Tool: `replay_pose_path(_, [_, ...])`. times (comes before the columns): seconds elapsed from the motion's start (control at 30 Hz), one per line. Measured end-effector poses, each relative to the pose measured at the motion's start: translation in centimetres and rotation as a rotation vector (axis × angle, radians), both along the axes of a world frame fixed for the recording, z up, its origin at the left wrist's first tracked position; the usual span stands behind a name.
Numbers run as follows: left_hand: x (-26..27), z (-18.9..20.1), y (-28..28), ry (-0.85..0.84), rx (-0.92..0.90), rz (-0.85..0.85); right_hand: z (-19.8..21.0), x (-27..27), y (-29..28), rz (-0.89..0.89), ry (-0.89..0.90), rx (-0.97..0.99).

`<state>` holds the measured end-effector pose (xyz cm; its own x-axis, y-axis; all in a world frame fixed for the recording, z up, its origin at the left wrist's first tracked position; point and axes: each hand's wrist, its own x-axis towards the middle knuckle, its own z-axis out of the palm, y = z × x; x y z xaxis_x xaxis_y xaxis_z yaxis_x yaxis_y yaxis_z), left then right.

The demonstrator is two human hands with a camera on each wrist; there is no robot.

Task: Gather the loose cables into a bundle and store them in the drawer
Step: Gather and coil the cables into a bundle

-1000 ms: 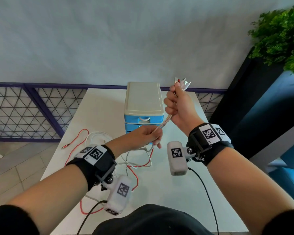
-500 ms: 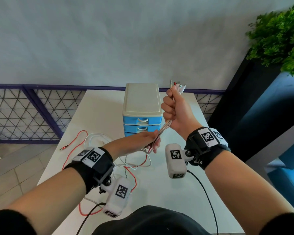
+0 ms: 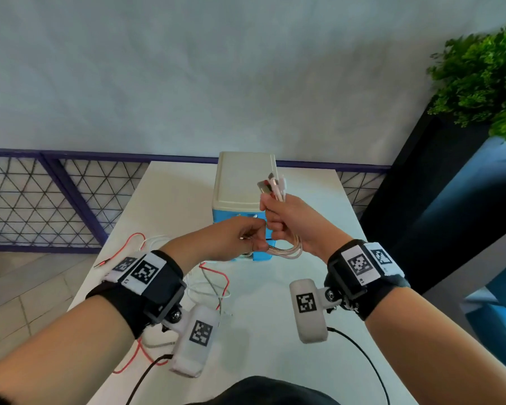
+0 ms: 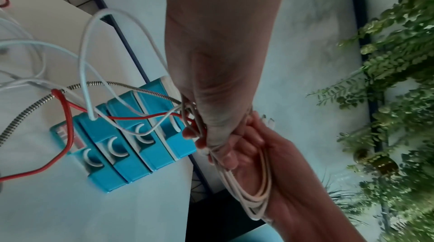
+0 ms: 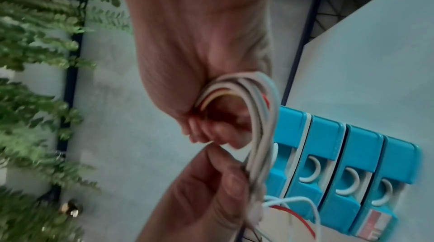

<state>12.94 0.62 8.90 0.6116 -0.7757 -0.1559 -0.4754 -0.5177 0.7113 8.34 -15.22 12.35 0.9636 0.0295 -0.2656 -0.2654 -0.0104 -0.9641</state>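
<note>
My right hand (image 3: pixel 287 220) grips a bunch of white, pink and red cables (image 3: pixel 289 249), their plugs (image 3: pixel 272 184) sticking up above the fist and a loop hanging below it. My left hand (image 3: pixel 246 238), touching the right, pinches the same strands (image 4: pixel 199 125) where they trail down. In the right wrist view the cable loop (image 5: pixel 256 108) curls out of the fist. Loose red cable (image 3: pixel 214 273), white cable (image 3: pixel 205 293) and a braided metal cable (image 4: pixel 112 84) lie on the white table (image 3: pixel 275 302). The blue drawer unit (image 3: pixel 244 182) with a cream top stands behind the hands, drawers closed (image 5: pixel 328 162).
A purple mesh railing (image 3: pixel 56 206) runs behind the table. A dark planter with a green plant (image 3: pixel 485 83) stands at the right, a blue seat (image 3: pixel 497 302) below it. Black camera leads (image 3: pixel 360 355) hang from both wrists over the near table.
My left hand has risen to meet the right, folding the trailing strands into a loop under the right fist. The right hand has come slightly nearer and lower, in front of the drawer unit.
</note>
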Motion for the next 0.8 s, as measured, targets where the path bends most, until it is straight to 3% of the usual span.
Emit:
replay_pose_path(0.07, [-0.1,0.6,-0.1,-0.056,0.007,0.001,-0.5,0.2,0.3,-0.053,-0.052,-0.177])
replay_pose_path(0.13, [-0.3,0.9,-0.3,-0.112,0.017,0.012,-1.1,0.3,0.5,-0.043,-0.038,-0.231])
replay_pose_path(0.37, [-1.2,0.1,-0.6,-0.288,-0.062,0.09,-1.8,-1.2,0.5,0.123,0.203,0.056])
replay_pose_path(0.53, [-1.8,-0.6,-1.1,-0.412,-0.039,0.098,-1.9,-1.3,0.0,0.127,0.159,-0.098])
replay_pose_path(0.67, [-2.0,-0.5,-1.2,-0.372,-0.129,0.193,-1.9,-0.8,-0.3,0.108,0.103,-0.133])
replay_pose_path(0.8, [-2.2,-0.2,-1.2,-0.17,-0.345,0.249,-1.3,-0.7,-0.1,0.131,0.082,-0.164])
